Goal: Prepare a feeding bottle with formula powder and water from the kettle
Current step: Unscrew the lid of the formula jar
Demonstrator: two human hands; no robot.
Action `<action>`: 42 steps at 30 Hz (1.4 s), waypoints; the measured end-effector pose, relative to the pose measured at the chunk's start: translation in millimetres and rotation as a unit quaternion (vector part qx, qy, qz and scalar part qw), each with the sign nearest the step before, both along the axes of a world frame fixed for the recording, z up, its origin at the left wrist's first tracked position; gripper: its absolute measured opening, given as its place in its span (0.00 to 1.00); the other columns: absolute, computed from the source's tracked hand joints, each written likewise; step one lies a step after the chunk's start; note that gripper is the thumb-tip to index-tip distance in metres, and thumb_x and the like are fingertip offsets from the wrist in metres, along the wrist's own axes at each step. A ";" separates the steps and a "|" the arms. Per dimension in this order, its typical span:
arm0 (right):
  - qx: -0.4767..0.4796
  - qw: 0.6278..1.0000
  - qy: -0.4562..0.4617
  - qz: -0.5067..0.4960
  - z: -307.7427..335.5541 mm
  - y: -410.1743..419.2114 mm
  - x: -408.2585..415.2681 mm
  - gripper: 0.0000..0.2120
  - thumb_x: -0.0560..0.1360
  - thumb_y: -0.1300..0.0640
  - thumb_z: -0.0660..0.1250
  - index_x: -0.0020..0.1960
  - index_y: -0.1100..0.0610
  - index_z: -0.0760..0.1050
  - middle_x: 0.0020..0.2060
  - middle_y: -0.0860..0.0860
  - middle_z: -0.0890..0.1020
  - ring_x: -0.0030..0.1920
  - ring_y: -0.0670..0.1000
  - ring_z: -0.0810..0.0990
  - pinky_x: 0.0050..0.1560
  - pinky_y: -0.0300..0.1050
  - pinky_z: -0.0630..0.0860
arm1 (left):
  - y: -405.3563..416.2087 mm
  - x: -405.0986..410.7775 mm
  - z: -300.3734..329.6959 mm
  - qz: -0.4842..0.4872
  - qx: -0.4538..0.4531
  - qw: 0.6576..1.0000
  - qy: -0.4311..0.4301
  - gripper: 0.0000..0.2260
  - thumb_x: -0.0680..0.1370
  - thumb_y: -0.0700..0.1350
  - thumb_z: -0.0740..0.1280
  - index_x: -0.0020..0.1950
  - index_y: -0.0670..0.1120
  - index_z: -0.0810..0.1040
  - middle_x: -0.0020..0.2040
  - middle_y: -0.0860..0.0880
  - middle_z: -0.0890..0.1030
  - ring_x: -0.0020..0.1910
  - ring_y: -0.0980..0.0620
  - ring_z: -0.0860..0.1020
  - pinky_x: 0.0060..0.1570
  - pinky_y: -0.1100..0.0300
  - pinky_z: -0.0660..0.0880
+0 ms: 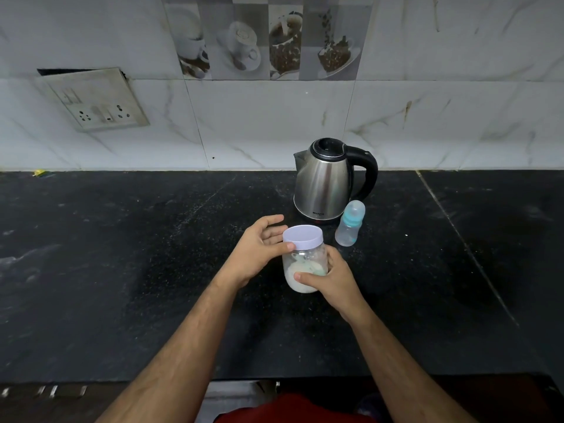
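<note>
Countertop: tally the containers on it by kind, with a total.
Kettle: 1
Bottle: 1
Jar: 1, gripped by the right hand, the left hand at its lid
Total: 3

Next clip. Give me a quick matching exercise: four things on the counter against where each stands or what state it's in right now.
Things:
1. kettle
2. feeding bottle
3. formula jar
4. jar lid

States:
A. gripped by the right hand
B. capped, standing beside the kettle's base
C. at the back, near the wall
D. on the jar, left hand at it

Pairs: 1-C, 2-B, 3-A, 4-D
</note>
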State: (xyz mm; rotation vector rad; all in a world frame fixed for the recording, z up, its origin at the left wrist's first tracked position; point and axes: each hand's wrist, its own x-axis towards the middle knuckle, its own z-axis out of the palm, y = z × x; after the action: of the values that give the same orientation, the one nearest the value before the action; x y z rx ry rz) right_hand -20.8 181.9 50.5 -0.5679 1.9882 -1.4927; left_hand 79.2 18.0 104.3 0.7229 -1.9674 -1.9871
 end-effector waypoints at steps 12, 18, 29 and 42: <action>0.005 1.000 0.026 0.017 1.8 -8.3 15.6 0.35 0.57 0.50 0.81 0.62 0.46 0.73 0.53 0.44 0.83 0.53 0.43 0.82 0.58 0.49 0.80 | 9.3 -10.3 -2.0 -0.029 -0.091 0.995 -0.024 0.49 0.58 0.58 0.80 0.76 0.53 0.63 0.72 0.50 0.70 0.71 0.57 0.69 0.70 0.54 0.69; 0.020 0.999 0.032 -0.014 2.4 -5.4 1.9 0.41 0.56 0.49 0.81 0.66 0.48 0.70 0.56 0.43 0.81 0.56 0.44 0.81 0.60 0.51 0.79 | -1.2 -1.9 -3.2 0.009 -0.038 0.999 0.002 0.34 0.70 0.35 0.77 0.72 0.47 0.67 0.65 0.43 0.77 0.63 0.52 0.79 0.65 0.53 0.75; 0.026 0.998 0.047 0.017 7.4 -14.5 15.5 0.34 0.61 0.55 0.81 0.64 0.47 0.71 0.53 0.44 0.82 0.53 0.42 0.81 0.51 0.37 0.77 | -0.1 -14.9 -0.3 -0.026 -0.164 0.986 -0.028 0.33 0.68 0.48 0.80 0.71 0.50 0.72 0.65 0.55 0.75 0.65 0.58 0.73 0.64 0.64 0.69; 0.069 0.994 0.086 -0.011 5.4 -14.4 8.1 0.36 0.61 0.56 0.80 0.65 0.47 0.69 0.52 0.41 0.79 0.52 0.40 0.79 0.46 0.33 0.74 | -1.4 -26.5 -11.0 -0.011 -0.224 0.970 -0.090 0.25 0.68 0.53 0.79 0.63 0.51 0.79 0.59 0.56 0.79 0.58 0.58 0.76 0.58 0.62 0.72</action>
State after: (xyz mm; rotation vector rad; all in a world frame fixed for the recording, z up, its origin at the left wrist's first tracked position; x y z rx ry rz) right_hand -12.7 167.5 56.0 -0.6361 2.2152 -1.3445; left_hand 52.7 16.5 93.3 0.7818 -2.4183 -1.4405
